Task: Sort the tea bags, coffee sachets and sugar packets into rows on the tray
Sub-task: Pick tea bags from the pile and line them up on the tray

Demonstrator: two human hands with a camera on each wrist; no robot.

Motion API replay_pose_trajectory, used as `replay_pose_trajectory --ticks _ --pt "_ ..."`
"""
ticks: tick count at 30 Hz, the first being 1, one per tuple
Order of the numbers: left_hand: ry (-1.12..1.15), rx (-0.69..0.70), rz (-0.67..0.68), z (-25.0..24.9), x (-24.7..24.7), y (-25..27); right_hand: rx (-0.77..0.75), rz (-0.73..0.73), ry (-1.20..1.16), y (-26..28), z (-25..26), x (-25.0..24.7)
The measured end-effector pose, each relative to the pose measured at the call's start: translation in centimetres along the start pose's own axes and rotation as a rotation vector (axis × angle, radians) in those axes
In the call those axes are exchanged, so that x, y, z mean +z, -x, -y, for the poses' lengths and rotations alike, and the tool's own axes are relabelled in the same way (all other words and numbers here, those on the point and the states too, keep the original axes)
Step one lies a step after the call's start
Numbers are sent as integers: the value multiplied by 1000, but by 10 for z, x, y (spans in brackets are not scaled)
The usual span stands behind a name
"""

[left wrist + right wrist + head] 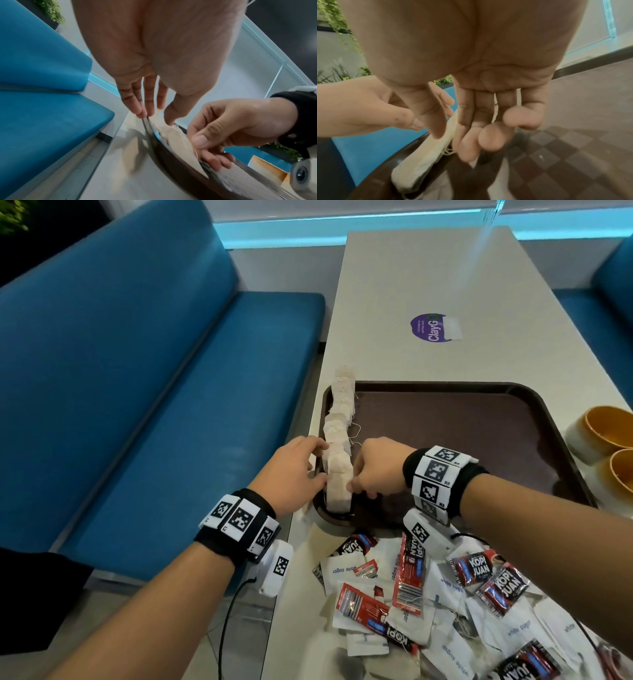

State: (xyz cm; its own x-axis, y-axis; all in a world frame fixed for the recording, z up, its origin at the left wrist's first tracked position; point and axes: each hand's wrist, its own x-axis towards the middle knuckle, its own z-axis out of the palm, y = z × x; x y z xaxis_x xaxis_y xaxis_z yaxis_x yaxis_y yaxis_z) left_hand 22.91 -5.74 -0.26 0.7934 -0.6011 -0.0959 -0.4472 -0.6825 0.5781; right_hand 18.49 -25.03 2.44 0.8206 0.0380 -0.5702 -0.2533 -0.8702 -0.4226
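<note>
Squaring up the row of tea bags (pixel 339 436) along the tray's (pixel 445 386) left rim, both hands are working at its near end. The left hand (pixel 291 474) is lying nearly straight-fingered against the row's left side, thumb touching a bag; the right hand (pixel 376 467) is pressing from the right, index and thumb reaching out, the outer fingers curling in, and neither is clearly gripping a bag. The bags are standing on edge, leaning on one another, so too hard a squeeze is probably going to tip some over the rim onto the table (pixel 411 285). Their loose strings are likely to snag a finger. The sachets (pixel 407 573) and sugar packets (pixel 346 570) are waiting, mixed, in the near pile.
</note>
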Motion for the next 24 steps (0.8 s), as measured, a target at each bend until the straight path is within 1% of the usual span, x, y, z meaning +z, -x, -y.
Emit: replay_pose_trajectory --ticks 2,4,8,13,16,21,24 --pt "5 -7 -3 -1 0 -1 -3 -100 11 -3 -1 -3" --pt "19 -5 1 -2 1 -3 -15 -124 19 -5 -2 -4" --pt "27 23 1 -4 1 -7 -35 -84 30 -6 -1 -3" --pt "45 -13 -10 5 -5 -6 -24 -96 35 -4 -4 -6" --pt "56 -19 -5 6 -5 -3 -30 -59 4 -3 -5 -4" --pt "31 22 -1 4 -1 -5 -14 17 -18 -2 -6 0" --pt "16 8 1 2 -3 -4 -35 42 -19 0 -4 6"
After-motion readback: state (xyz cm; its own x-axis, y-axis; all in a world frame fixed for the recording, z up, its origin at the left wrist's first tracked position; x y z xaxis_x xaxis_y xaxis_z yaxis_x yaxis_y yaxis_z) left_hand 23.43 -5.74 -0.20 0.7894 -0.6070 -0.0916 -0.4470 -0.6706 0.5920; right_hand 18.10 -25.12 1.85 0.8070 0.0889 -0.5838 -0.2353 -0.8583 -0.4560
